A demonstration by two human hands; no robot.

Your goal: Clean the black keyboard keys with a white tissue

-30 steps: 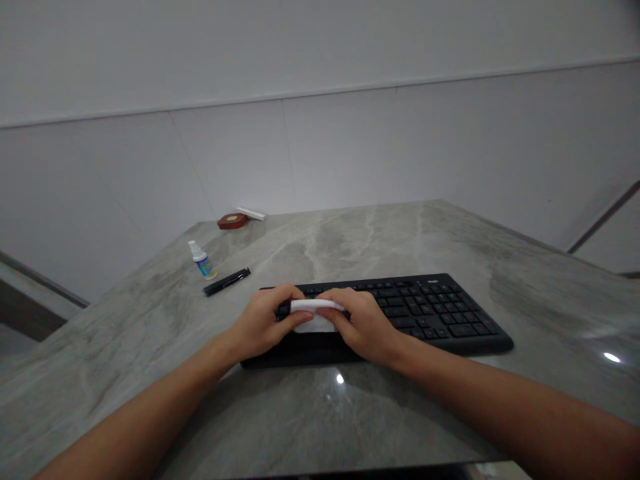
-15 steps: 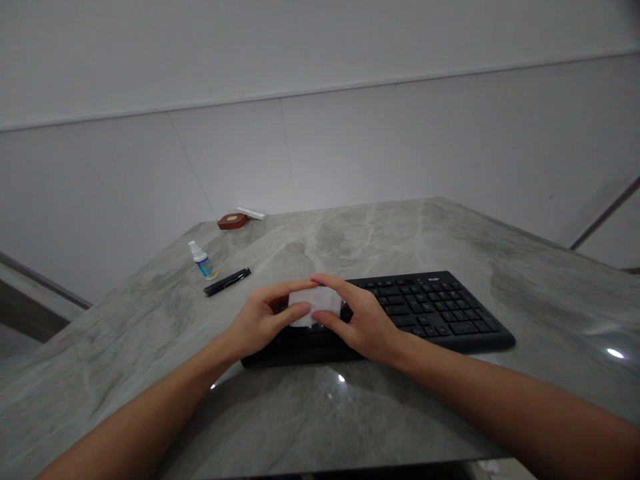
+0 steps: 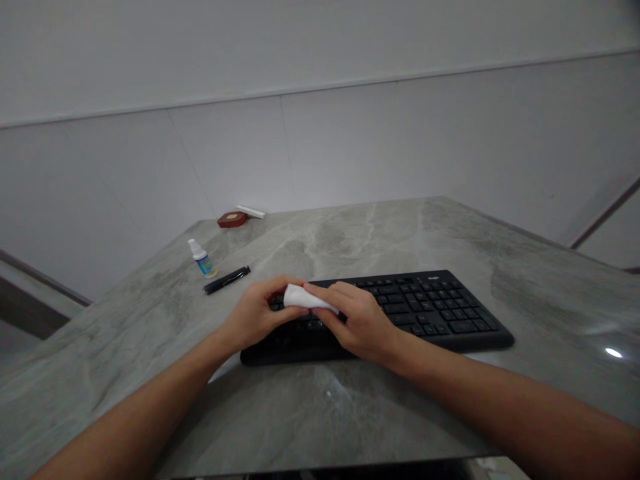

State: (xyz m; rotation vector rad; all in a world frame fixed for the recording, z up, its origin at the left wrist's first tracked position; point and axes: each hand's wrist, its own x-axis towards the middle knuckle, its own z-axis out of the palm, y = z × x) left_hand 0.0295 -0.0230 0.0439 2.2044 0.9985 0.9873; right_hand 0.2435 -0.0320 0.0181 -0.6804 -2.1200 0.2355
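Both hands meet over the left half of a black keyboard (image 3: 390,293), holding a folded white tissue or cloth (image 3: 306,297) between them. My left hand (image 3: 260,308) grips its left end, thumb below and fingers above. On the other end, my right hand (image 3: 357,316) pinches the white piece between thumb and fingers, pressing it narrow. Whether the piece touches the keys cannot be made out. The hands and wrists cover part of the keyboard's left and middle keys.
Left of the keyboard lies a black pen (image 3: 227,280), with a small white-capped spray bottle (image 3: 202,259) upright behind it. A reddish-brown case (image 3: 232,220) and a thin white bar (image 3: 251,211) rest near the wall on the grey marbled table (image 3: 345,240).
The white piece was broader and boxier; now it is squeezed flatter and tilts down to the right. My right fingers have folded down over it. The keyboard has stayed put.
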